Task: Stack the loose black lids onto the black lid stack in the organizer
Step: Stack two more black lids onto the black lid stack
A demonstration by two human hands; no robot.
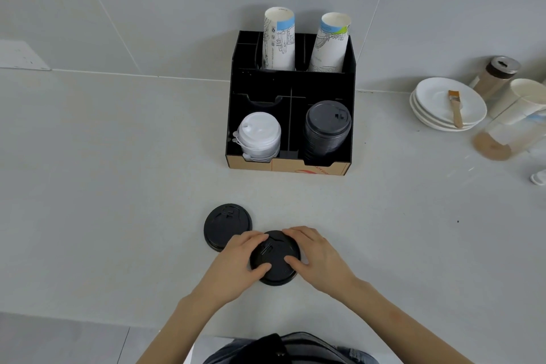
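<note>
A loose black lid [276, 260] lies on the counter near the front edge, gripped from both sides. My left hand [236, 263] holds its left rim and my right hand [314, 254] holds its right rim, thumbs resting on top. It may be more than one lid stacked; I cannot tell. Another loose black lid [226, 223] lies flat just to the left and slightly farther back, untouched. The black organizer [291, 83] stands against the wall, with the black lid stack [326, 130] in its front right compartment.
A white lid stack [260, 137] fills the organizer's front left compartment, and two paper cup stacks [279, 38] stand in the back. At the right sit stacked white plates [443, 106] with a brush, a jar [496, 74] and a lying cup sleeve [514, 124].
</note>
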